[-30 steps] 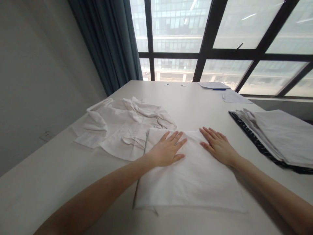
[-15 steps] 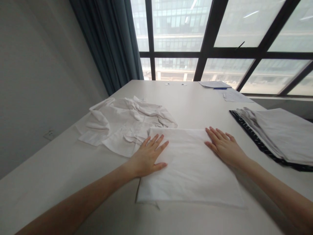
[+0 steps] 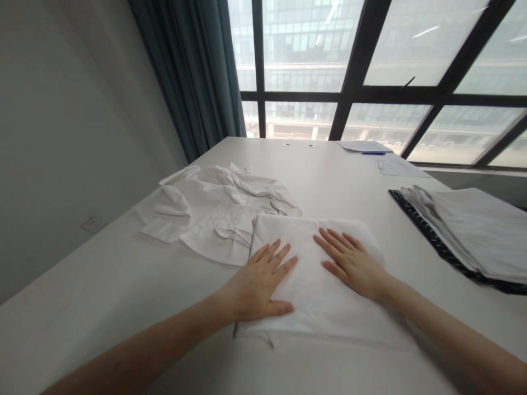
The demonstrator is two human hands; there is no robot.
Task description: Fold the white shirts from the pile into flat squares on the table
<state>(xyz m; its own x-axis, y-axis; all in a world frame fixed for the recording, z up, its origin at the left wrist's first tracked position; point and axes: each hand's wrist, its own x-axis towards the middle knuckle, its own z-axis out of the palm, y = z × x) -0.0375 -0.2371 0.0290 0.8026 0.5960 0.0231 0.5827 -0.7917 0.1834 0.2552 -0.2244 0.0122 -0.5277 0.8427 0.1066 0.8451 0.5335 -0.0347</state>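
Note:
A white cloth (image 3: pixel 307 285), folded into a flat rectangle, lies in front of me on the table. My left hand (image 3: pixel 265 282) rests flat on its left side with the fingers spread. My right hand (image 3: pixel 349 260) lies palm down on the upper right part, fingers stretched out. Neither hand grips anything. Just beyond my left hand is a crumpled white garment (image 3: pixel 214 197), spread loosely, its near right part meeting the folded cloth. A short thread or strap end (image 3: pixel 267 339) pokes out from the cloth's near edge.
To the right, a stack of folded white cloths (image 3: pixel 473 230) sits on a black striped piece (image 3: pixel 432 236). Papers (image 3: pixel 364 146) and a blue pen (image 3: pixel 374 153) lie at the far end of the white table (image 3: pixel 102 291). A wall with a socket (image 3: pixel 93 224) borders the left.
My right hand has slid left and inward over the folded cloth, away from its right edge. My left hand has moved a little nearer to me. The view has shifted slightly.

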